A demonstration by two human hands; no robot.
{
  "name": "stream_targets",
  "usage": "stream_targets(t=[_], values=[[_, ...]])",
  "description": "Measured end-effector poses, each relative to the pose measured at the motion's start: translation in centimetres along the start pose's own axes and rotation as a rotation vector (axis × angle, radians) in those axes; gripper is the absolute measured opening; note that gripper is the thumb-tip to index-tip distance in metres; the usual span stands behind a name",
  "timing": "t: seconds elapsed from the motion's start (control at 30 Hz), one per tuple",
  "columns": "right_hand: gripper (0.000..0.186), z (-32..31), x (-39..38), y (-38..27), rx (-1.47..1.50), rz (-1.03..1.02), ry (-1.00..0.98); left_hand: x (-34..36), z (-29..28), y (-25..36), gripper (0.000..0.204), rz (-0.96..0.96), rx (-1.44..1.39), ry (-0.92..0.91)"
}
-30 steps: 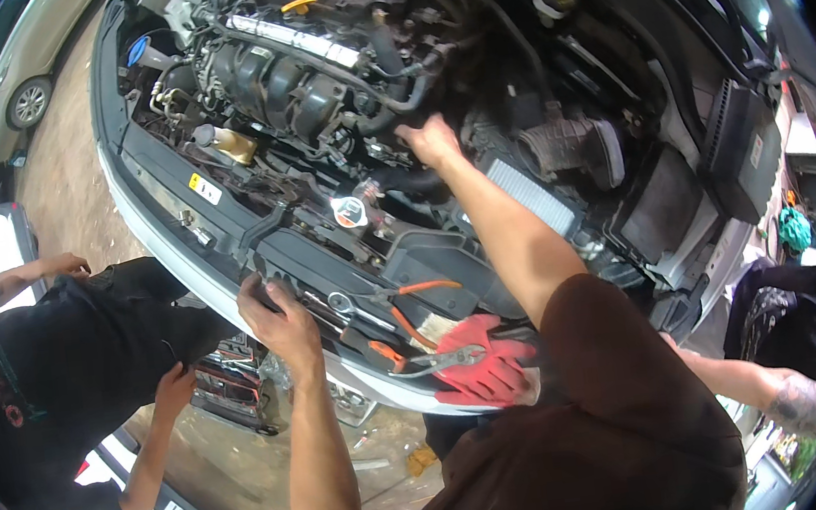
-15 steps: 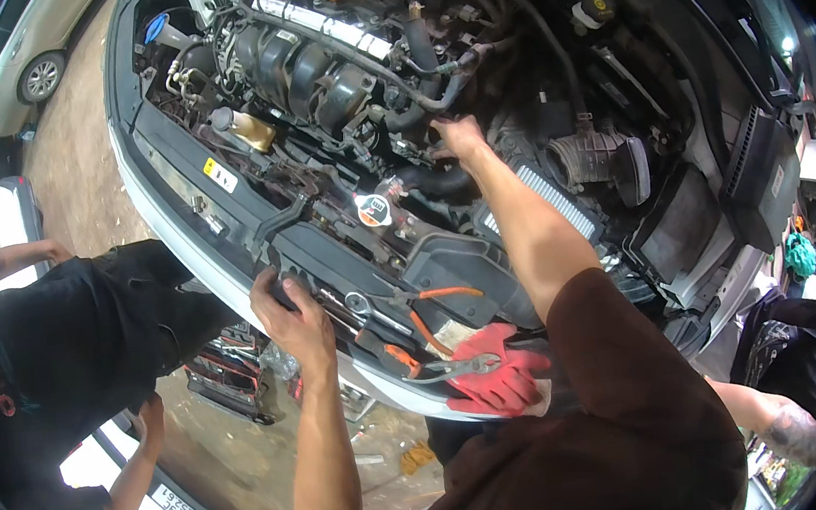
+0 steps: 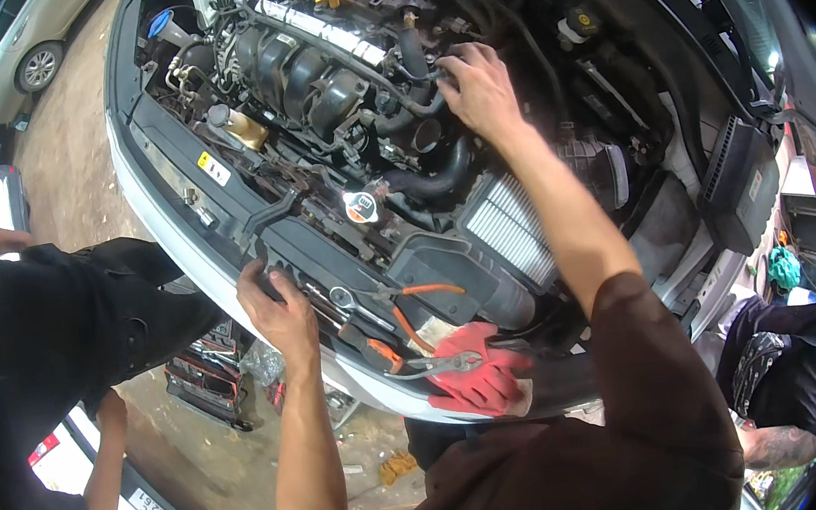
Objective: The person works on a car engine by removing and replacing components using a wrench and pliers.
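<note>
My right hand (image 3: 482,90) is over the engine, its fingers curled around a black hose (image 3: 426,78) near the right end of the intake manifold (image 3: 314,89). The fingertips are partly hidden against the dark parts. Just below that hand, the open round mouth of a pipe (image 3: 427,135) shows beside a thick curved black hose (image 3: 440,179). My left hand (image 3: 278,310) rests on the front edge of the engine bay, thumb and forefinger apart over the black panel (image 3: 290,238). I see nothing held in it.
Pliers (image 3: 456,362) lie on red gloves (image 3: 483,382) at the front edge, beside a ratchet wrench (image 3: 359,309) and orange-handled pliers (image 3: 406,326). A pleated air filter (image 3: 511,228) sits right of centre. One person (image 3: 53,316) stands left, another (image 3: 793,362) right.
My right hand has moved up and away from the low middle of the engine bay to the hose, uncovering the pipe mouth. My left hand stays on the front edge.
</note>
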State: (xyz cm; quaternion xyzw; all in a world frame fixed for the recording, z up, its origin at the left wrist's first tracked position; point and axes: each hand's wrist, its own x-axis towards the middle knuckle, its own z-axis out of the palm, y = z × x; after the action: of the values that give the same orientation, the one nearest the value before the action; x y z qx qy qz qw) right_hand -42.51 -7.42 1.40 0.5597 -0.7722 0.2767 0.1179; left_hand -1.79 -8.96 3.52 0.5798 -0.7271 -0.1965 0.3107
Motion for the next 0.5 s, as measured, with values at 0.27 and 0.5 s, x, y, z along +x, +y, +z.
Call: stream_targets(t=[0.27, 0.5], values=[[0.03, 0.7, 3.2, 4.5, -0.019, -0.27, -0.479, 0.0, -0.1, 0.0, 0.03, 0.043, 0.036, 0.014], [0.031, 0.7, 3.5, 3.6, 0.006, -0.368, -0.478, 0.2, -0.1, 0.0, 0.03, 0.031, 0.044, 0.029]])
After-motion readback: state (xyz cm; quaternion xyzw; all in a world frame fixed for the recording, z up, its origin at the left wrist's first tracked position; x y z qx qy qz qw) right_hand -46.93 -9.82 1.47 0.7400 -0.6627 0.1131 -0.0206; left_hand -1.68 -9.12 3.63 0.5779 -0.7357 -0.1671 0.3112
